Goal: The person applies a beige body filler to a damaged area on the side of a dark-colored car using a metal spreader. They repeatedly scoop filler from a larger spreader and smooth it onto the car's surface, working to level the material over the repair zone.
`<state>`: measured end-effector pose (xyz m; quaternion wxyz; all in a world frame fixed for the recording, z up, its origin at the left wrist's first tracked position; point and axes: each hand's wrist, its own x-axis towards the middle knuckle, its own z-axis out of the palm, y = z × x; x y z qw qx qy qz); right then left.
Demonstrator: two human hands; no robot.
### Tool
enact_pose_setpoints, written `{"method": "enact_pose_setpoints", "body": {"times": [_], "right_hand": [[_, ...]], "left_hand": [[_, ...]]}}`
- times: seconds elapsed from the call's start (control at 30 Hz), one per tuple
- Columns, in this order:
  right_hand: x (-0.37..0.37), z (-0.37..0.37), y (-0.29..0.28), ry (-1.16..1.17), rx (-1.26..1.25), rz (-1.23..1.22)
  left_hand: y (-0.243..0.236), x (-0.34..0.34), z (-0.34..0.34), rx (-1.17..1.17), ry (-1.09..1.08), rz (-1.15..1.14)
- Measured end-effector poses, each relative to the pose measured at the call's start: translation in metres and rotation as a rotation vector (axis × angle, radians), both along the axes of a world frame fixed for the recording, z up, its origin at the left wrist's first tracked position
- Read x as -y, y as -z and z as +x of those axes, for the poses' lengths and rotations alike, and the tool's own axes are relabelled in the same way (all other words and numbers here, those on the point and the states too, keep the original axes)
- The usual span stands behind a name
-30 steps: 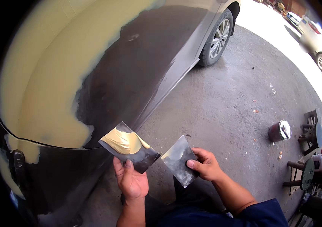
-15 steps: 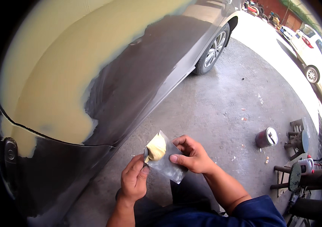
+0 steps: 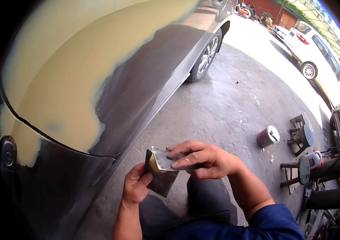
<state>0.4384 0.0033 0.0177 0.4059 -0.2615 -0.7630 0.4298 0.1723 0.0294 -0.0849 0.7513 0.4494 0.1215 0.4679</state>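
My left hand (image 3: 135, 184) grips a dark square plate (image 3: 163, 184) by its left side, with a lump of pale yellow putty (image 3: 154, 164) near its top, partly covered. My right hand (image 3: 204, 160) is closed on a thin grey metal spreader (image 3: 163, 156), its fingers on the upper face, and the spreader lies over the putty. To the left is the dark car's side panel (image 3: 130, 92), with a broad patch of yellow filler (image 3: 62, 80) across it and a groove through the lower part.
A car wheel (image 3: 206, 56) stands at top centre, a white car (image 3: 314, 48) outside at top right. On the concrete floor (image 3: 218, 108) at right are a metal can (image 3: 268, 138), stools (image 3: 306, 134), a white plastic jug (image 3: 316, 158) and dark cylinders (image 3: 332, 196).
The two plates, apart a second ago, have come together; my right hand has turned over, bringing the spreader onto the putty. The view has swung slightly to the right.
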Motion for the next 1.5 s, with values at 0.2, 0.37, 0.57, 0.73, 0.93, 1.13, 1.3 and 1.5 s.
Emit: {"method": "enact_pose_setpoints", "body": {"times": [0.2,0.37,0.57,0.73,0.93,1.13,1.3,1.5], "right_hand": [[0.012,0.019,0.010,0.609,0.586,0.204],[0.039,-0.005,-0.005,0.835,0.703,0.525],[0.025,0.009,0.032,0.723,0.791,0.556],[0.004,0.071,0.060,0.749,0.618,0.283],[-0.067,0.137,-0.016,0.725,0.126,0.065],[-0.140,0.148,-0.140,0.764,0.283,0.438],[-0.188,0.130,-0.223,0.733,0.482,0.671],[-0.215,0.106,-0.274,0.698,0.665,0.736]], "left_hand": [[-0.031,0.003,0.024,-0.080,-0.072,-0.059],[-0.032,0.003,0.044,0.016,-0.067,-0.223],[-0.033,-0.002,0.073,-0.111,-0.122,-0.051],[-0.015,-0.011,0.083,-0.596,-0.503,0.483],[-0.007,-0.020,0.115,-0.164,-0.488,0.004],[-0.030,-0.004,0.130,-0.057,-0.505,-0.179],[-0.044,0.006,0.141,-0.003,-0.573,-0.205],[-0.044,0.013,0.156,0.031,-0.597,-0.248]]}}
